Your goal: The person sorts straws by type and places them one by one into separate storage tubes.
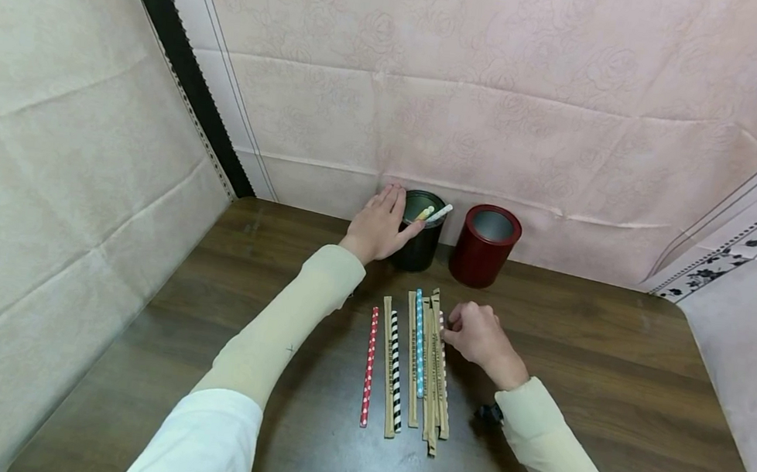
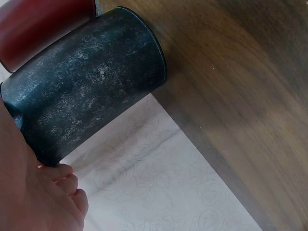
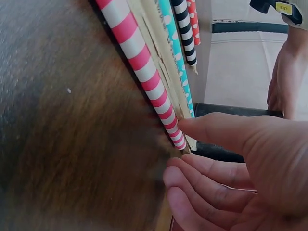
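On the table [image 1: 616,364], at the right edge of the row: a pink-striped straw [image 3: 147,77], beside brown strips [image 1: 429,382]. Probably light, fairly stiff, apt to roll, easily crushed; best pinched gently near the far end. At that end, the right hand [image 1: 481,337], fingers loosely bent, parted from the thumb, not gripping; thumb contact impossible to tell. Farther off, the left hand [image 1: 378,224], fingers extended against the dark can [image 1: 419,252], next to a red can [image 1: 480,251]. Only in the head view: 2 pale straws [image 1: 439,213] inside the dark can. Only in the right wrist view: clear stripes and the thumb gap.
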The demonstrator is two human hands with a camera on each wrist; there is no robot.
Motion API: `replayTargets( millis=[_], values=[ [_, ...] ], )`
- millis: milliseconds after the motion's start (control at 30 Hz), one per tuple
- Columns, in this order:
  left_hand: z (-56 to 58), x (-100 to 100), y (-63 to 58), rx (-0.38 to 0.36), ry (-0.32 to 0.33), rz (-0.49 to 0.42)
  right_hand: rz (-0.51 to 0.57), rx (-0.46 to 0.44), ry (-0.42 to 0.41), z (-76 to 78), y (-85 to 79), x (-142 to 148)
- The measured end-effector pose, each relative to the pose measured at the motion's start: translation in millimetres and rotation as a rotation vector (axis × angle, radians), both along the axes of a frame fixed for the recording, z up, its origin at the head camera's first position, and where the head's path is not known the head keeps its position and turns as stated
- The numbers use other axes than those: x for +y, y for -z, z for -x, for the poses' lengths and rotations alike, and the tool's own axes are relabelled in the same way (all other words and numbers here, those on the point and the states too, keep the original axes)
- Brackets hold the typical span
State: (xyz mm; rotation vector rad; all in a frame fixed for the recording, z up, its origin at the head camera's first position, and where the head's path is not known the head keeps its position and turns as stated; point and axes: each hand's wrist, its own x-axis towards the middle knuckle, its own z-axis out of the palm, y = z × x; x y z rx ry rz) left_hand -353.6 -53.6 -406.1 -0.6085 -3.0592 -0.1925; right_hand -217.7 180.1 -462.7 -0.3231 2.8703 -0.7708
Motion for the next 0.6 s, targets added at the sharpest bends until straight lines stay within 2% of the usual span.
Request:
replayTargets(
  millis=[367,600],
  values=[
    [-2.3,-0.2,-0.7,0.005,0.002,-0.009,0.01,-0.075,0.004,3.7,0.9,-4.9],
    [-3.5,0.4,-1.3,0.02,0.003,-0.013,-0.011,-0.113,0.052,7.0,4.1,-5.4]
  ],
)
